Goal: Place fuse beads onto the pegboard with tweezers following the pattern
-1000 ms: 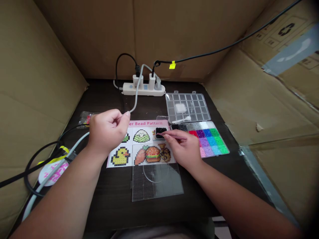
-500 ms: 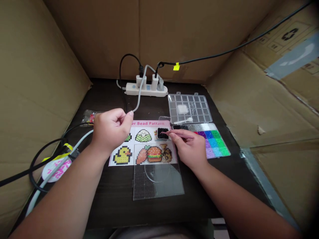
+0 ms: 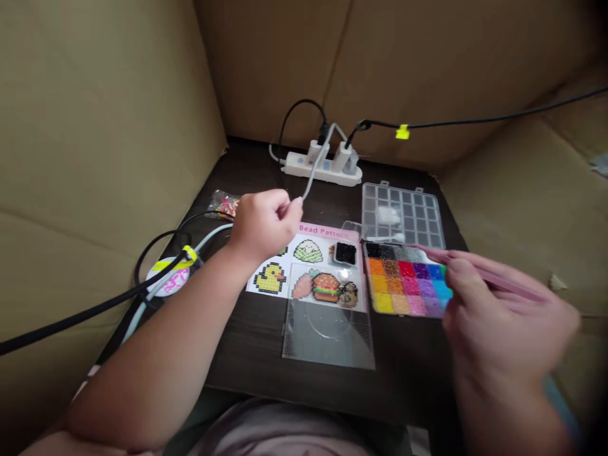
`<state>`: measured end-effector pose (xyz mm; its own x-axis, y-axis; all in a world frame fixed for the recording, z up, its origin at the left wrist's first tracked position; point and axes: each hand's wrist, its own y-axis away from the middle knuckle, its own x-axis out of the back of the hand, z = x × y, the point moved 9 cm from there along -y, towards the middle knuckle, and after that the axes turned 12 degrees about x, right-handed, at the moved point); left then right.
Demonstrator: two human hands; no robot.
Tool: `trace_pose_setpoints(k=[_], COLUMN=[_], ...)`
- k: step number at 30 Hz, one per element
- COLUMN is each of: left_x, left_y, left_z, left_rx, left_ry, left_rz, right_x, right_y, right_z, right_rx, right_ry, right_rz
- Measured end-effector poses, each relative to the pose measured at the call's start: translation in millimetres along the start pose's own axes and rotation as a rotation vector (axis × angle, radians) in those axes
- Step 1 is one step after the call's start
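Observation:
My left hand (image 3: 266, 223) is closed above the left side of the bead pattern sheet (image 3: 304, 229), its thumb and finger shut on a grey cable (image 3: 311, 180). In my right hand (image 3: 503, 323), raised at the right, are pink tweezers (image 3: 498, 282). Their tips point left, over the upper part of the bead box (image 3: 403, 288), whose compartments hold beads of several colours. A small tray of black beads (image 3: 346, 254) stands on the sheet's upper right. A clear pegboard (image 3: 327, 339) covers the sheet's lower right, with burger and carrot pictures showing through.
Behind the bead box lies its clear lid (image 3: 422, 215), with a white spoon (image 3: 392, 237) on it. A power strip (image 3: 297, 166) with plugs sits at the back. Black cables (image 3: 109, 323), a bead bag (image 3: 223, 204) and a round white-and-pink piece (image 3: 173, 278) are at the left. Cardboard walls (image 3: 118, 95) surround the table.
My right hand has lifted the tweezers away from the black bead tray, right and toward me. My left hand stays closed on the cable. The view has turned left, shifting everything rightward.

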<state>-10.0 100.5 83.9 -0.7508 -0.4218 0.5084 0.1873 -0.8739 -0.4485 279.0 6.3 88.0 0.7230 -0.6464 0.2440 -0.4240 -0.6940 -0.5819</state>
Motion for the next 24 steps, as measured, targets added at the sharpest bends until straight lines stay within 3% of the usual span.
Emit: trace_pose_setpoints(k=[3, 7, 12, 24], left_x=[1.2, 0.7, -2.5, -5.8], left_y=[0, 0, 0, -1], left_z=[-1, -1, -1, -1], left_rx=[-0.007, -0.008, -0.014, 0.013], left_ry=[0.019, 0.022, 0.01, -0.037], left_rz=[0.012, 0.013, 0.003, -0.015], right_x=[16, 14, 3, -18], right_y=[18, 44, 60, 65], right_z=[7, 24, 32, 27], right_rx=[-0.088, -0.141, -0.071, 0.072], right_ry=[0.164, 0.188, 0.177, 0.049], right_rz=[-0.011, -0.135, -0.207, -0.371])
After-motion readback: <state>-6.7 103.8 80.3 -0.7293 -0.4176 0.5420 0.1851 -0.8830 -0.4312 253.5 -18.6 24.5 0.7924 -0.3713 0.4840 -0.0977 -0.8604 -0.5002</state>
